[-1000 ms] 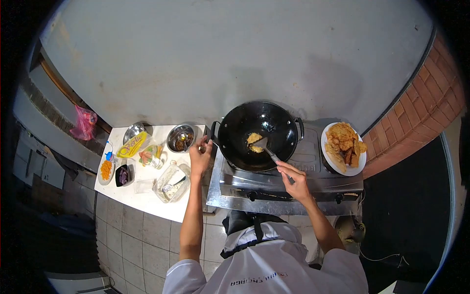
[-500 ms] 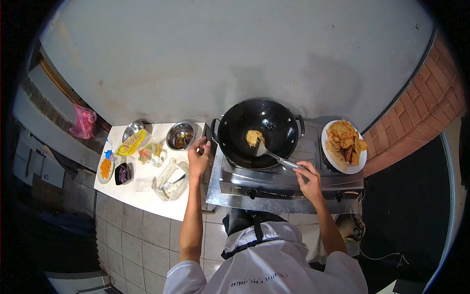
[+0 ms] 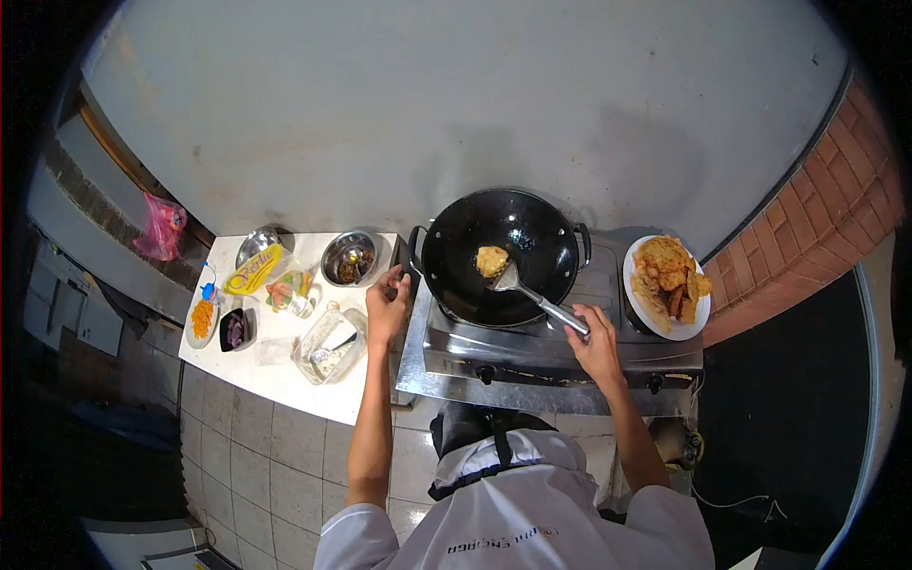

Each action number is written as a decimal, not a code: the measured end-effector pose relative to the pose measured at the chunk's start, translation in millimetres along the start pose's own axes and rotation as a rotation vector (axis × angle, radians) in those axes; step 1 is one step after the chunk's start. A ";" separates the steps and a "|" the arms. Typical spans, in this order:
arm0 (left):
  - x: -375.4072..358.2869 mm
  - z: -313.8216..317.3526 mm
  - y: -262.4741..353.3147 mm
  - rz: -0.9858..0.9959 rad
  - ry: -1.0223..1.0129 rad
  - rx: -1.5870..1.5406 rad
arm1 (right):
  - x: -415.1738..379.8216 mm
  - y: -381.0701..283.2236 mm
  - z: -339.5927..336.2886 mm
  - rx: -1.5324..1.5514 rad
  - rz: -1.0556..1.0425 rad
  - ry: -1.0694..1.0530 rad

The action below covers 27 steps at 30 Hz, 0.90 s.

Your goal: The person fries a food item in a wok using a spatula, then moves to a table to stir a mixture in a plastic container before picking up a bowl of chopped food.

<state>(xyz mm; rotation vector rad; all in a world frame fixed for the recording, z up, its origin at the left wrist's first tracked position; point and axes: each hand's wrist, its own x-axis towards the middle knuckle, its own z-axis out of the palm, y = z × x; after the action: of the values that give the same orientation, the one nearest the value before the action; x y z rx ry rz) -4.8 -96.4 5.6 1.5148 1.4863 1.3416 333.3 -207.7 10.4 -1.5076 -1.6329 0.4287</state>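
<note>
My right hand (image 3: pixel 597 344) is closed round the metal handle of a spatula (image 3: pixel 532 296). The spatula's blade reaches into a black two-handled wok (image 3: pixel 465 228) and touches or nearly touches a small yellow-brown egg-like piece (image 3: pixel 491 261) on its bottom. Beside the wok's left handle is my left hand (image 3: pixel 387 302), fingers loosely bent and slightly apart, with nothing visible in them. It appears not to touch the handle. The wok sits on a steel gas stove (image 3: pixel 446 356).
On the stove's right stands a white plate (image 3: pixel 698 325) heaped with fried food. The white table (image 3: pixel 332 404) at left bears a steel bowl (image 3: pixel 349 258), a glass container with a spoon (image 3: pixel 328 344), a yellow packet (image 3: pixel 255 270), a black dish (image 3: pixel 237 329) and a plate of orange pieces (image 3: pixel 201 321).
The small piece in the wok has turned or shifted, showing a smoother, rounder side. My right hand and the spatula have moved slightly. The left hand stays by the wok handle.
</note>
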 end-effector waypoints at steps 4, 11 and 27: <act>0.7 6.7 3.0 0.004 -0.008 0.018 | 5.7 -10.5 6.6 -0.205 0.050 -0.060; 4.8 13.2 2.7 0.024 -0.004 -0.011 | 8.1 -12.7 8.2 -0.485 0.039 -0.204; 39.4 14.9 -1.6 0.051 0.013 0.220 | -38.2 94.1 -39.8 -0.305 0.004 -0.083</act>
<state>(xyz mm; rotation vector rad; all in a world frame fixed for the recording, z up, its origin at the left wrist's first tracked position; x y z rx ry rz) 2.7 -55.0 8.9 1.6930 1.6580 1.2510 420.6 -234.6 -49.2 -1.7349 -1.8237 0.2544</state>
